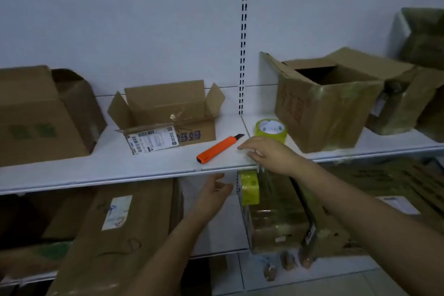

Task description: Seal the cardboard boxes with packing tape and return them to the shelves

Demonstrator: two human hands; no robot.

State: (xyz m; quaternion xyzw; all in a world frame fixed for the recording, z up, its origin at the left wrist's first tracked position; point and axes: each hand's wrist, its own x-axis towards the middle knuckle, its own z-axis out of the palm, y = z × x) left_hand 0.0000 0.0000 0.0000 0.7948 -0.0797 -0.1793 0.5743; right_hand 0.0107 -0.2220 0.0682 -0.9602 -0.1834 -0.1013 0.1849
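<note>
A small open cardboard box (168,113) with a shipping label stands on the white shelf (120,166), its flaps up. To its right lie an orange utility knife (217,149) and a yellow-green roll of packing tape (271,128). My right hand (269,154) hovers over the shelf just in front of the tape, fingers spread and holding nothing. Below the shelf edge, my left hand (213,193) is raised with relaxed fingers, also holding nothing. A larger open box (322,103) wrapped in old tape stands right of the tape roll.
A big brown box (40,115) fills the shelf's left end. More boxes (408,96) crowd the far right. Under the shelf lean a tall box (125,230), a tape-wrapped box (276,218) and flattened cardboard (384,182). A slotted upright (243,38) divides the white back panel.
</note>
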